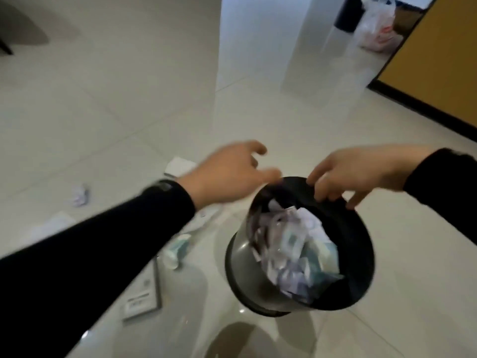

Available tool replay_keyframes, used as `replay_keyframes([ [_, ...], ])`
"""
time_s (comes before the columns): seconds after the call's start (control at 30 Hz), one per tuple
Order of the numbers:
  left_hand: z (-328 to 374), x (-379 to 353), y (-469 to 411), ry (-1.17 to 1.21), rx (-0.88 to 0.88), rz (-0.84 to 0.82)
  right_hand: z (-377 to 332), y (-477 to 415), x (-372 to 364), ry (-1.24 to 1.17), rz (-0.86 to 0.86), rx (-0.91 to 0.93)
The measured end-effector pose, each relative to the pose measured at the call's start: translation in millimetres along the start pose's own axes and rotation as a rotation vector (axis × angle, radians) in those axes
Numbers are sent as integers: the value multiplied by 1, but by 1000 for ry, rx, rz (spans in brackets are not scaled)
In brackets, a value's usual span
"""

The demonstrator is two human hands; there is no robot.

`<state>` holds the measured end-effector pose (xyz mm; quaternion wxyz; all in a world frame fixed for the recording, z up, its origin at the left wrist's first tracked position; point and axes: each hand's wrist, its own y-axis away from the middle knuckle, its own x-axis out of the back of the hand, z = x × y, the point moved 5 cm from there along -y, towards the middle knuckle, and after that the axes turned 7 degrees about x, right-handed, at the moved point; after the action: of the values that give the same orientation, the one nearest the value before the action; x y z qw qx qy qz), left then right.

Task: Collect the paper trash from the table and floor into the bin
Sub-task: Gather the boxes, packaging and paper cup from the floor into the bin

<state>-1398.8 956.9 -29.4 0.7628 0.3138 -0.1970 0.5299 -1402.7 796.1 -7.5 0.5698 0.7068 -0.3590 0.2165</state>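
While the right hand [353, 174] pinches the rim of the bin [358, 254], crumpled paper [296, 244] sits inside below its fingers; the left hand [227, 174], fingers spread and empty, should reach the paper ball [80, 193] on the floor beyond its fingertips.

I count two hands of mine: my left hand [227, 174] spread and empty, my right hand [356, 174] with its grip on the far rim of the one bin [361, 254], a single black can. Inside it lies one heap of crumpled paper [296, 244]; the wads are too blurred to number. On the floor [284, 112] I make out one crumpled paper ball [80, 195] at nine o'clock from the bin, one flat white sheet [179, 166] at ten o'clock, one teal-and-white wrapper [178, 250] just at eight o'clock, and one flat printed card [142, 301] at seven o'clock. One plastic bag [378, 27] sits far off at one o'clock.
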Motion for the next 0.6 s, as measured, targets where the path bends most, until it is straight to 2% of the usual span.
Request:
replay_keyframes([
  [0.07,-47,47,12,40,61,207,-43,-17,4,-37,146,132],
  [0.1,-80,65,23,-16,113,287,-70,-23,-1,-107,181,213],
  [0.17,-163,80,59,-209,265,340,-129,-36,-29,-203,149,356],
  [0.2,-206,75,83,-301,345,296,-156,-41,-51,-191,90,404],
  [0.3,-314,26,160,-440,564,21,-215,-63,-139,-6,-114,459],
  [0.33,-336,5,183,-462,585,-65,-226,-70,-169,94,-165,465],
  [0.4,-358,-40,215,-440,556,-165,-231,-88,-216,245,-145,449],
  [0.5,-370,-92,238,-333,525,-213,-203,-121,-274,170,-64,281],
  [0.6,-368,-122,249,-363,495,-209,-168,-132,-322,-77,-95,68],
])
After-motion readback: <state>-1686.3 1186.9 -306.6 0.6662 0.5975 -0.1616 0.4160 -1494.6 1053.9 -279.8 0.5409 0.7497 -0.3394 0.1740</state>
